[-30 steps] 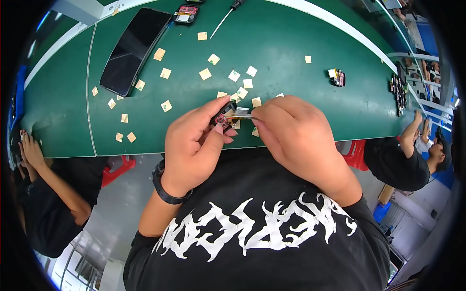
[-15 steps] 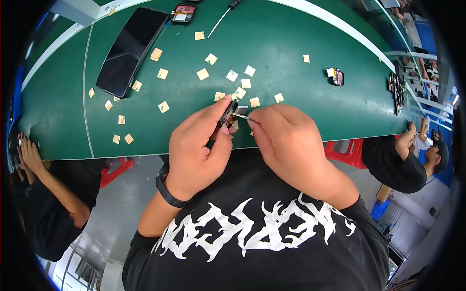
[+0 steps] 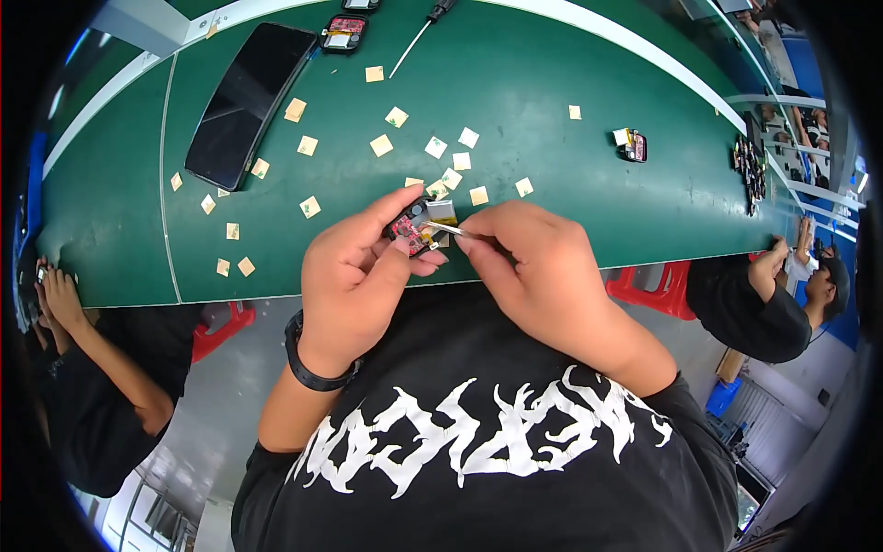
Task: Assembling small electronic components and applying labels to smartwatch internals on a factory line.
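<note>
My left hand [image 3: 354, 281] grips a small black electronic device [image 3: 402, 227] by its edges, above the near edge of the green table. The open housing shows a red circuit board [image 3: 409, 232]. A silver battery pack [image 3: 441, 212] with a yellow strip lies out at the device's right side. In a pinch, my right hand [image 3: 543, 262] holds slim metal tweezers [image 3: 448, 228], whose tip reaches over the board beside the battery. Around the device, several pale square pads [image 3: 451, 179] lie on the table.
On the green table [image 3: 515, 83] lie a large black smartphone [image 3: 248, 106] and a screwdriver [image 3: 418, 41]. Similar opened devices sit at the back [image 3: 344, 34] and right [image 3: 633, 144]. Black parts [image 3: 750, 175] are heaped at the far right. Other people sit at both sides.
My left hand has tilted the device, so its red board and battery now face up more plainly. My right hand and the tweezers have shifted slightly left.
</note>
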Motion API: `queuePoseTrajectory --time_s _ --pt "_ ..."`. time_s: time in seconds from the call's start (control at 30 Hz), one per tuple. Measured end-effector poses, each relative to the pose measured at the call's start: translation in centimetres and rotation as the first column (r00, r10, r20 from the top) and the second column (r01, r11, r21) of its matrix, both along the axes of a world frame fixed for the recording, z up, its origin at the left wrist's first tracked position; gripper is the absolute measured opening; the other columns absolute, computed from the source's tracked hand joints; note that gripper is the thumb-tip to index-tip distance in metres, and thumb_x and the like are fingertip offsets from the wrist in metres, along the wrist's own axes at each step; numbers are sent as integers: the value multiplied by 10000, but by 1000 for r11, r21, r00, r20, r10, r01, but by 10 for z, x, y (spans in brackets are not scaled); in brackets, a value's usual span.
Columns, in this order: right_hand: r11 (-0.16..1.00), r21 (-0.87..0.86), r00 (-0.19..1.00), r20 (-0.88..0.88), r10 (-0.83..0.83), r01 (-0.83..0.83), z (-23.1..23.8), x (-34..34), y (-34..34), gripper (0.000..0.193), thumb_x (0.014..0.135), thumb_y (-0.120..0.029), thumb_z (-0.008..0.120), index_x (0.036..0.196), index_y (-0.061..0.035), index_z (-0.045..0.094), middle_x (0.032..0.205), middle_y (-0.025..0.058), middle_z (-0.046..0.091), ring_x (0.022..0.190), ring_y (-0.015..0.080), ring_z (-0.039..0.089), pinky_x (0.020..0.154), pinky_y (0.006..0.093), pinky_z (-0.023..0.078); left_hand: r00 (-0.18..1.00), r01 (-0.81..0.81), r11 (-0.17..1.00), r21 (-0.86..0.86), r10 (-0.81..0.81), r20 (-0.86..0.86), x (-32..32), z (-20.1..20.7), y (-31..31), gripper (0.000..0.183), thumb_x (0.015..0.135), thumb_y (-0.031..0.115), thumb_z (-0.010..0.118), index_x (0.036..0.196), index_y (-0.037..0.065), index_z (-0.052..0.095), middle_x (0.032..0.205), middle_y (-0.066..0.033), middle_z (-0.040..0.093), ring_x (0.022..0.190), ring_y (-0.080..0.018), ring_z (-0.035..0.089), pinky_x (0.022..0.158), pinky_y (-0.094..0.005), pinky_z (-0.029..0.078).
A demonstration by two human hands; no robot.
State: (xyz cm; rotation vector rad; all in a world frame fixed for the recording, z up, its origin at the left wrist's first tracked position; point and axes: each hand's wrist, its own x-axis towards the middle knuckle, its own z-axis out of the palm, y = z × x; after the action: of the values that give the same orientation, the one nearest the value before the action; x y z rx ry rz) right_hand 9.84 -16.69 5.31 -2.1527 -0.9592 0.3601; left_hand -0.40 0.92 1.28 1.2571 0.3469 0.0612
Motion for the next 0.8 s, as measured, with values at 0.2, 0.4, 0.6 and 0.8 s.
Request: queuePoseTrajectory --time_s 0.2,0.4,0.6,0.8 --pt "966 120 751 -653 -97 229 -10 -1 -6 69 955 -14 710 961 26 654 786 -15 620 686 8 516 581 217 418 1000 -4 999 -38 5 30 1 0 1 381 992 -63 491 1363 -111 567 1140 -157 695 930 -180 739 829 -274 600" --pt "991 58 806 -589 -66 124 -15 1 0 75 957 -25 713 966 25 659 781 -17 625 678 14 502 579 224 420 998 45 999 -24 -44 34 1 1 2 364 1004 -51 504 1358 -92 580 1087 -119 696 864 -147 717 751 -254 586" --pt "990 141 962 -264 64 -27 -20 2 -3 101 918 -88 742 931 -13 676 784 86 659 635 204 603 572 318 473 996 76 997 0 -76 -49 2 1 4 354 1008 -34 522 1353 -53 601 976 -74 672 713 -102 669 611 -238 537" --pt "977 214 969 -241 61 -9 -4 5 1 153 881 -64 772 1019 -35 710 867 86 679 679 204 616 603 309 500 993 102 990 93 -97 -60 4 4 1 339 989 -28 558 1323 -45 614 934 -58 666 648 -81 634 569 -225 508"
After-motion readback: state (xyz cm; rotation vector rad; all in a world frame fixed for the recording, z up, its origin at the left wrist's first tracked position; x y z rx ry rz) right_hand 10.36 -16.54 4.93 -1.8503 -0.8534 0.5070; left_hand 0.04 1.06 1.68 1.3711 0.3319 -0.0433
